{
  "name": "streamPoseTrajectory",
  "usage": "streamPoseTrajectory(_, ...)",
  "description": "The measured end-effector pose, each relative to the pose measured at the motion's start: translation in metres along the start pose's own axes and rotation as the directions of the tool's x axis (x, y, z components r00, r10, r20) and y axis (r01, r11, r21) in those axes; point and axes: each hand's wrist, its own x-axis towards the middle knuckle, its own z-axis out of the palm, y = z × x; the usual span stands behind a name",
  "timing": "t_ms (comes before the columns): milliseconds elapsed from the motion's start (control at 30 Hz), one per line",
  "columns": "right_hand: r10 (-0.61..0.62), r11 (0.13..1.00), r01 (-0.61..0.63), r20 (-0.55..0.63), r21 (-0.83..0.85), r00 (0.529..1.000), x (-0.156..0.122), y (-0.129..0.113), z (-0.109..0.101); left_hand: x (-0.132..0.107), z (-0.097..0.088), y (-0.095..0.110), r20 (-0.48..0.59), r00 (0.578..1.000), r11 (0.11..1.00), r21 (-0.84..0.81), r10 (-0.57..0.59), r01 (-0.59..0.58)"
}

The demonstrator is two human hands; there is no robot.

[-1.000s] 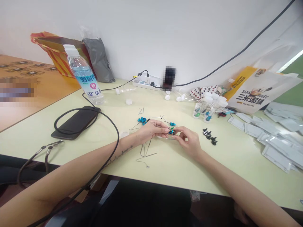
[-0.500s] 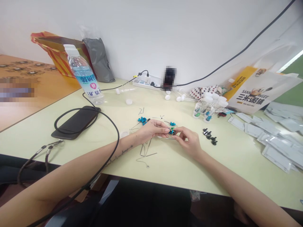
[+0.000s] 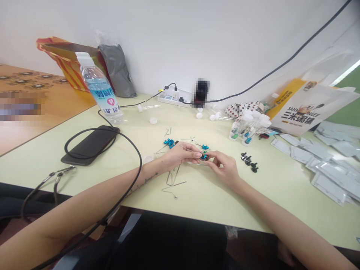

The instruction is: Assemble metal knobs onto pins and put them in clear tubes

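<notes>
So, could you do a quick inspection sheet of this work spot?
Surface: pale table with scattered small parts.
Job's things: blue-green piece in hand; blue pieces, black pieces, thin rods, white-capped tubes on the table.
Clutter: phone, water bottle, white cards.
Hands: left hand and right hand, fingertips around the blue-green piece.
Cables: black cable appears looped over the phone; another cable slants across the wall.
Surroundings: wall behind, striped bag at left.

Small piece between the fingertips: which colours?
The small piece shows blue, green and dark parts: head view.
</notes>
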Motion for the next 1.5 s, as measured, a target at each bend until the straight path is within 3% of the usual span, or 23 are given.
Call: streamPoseTrajectory(1500, 0.018, 1.000, -0.018, 0.000, 0.003, 1.000, -0.0003, -0.0013, 0.0001, -0.0004, -0.0009, -0.0003, 0.007, 1.000, 1.000, 0.004, -0.003, 0.003)
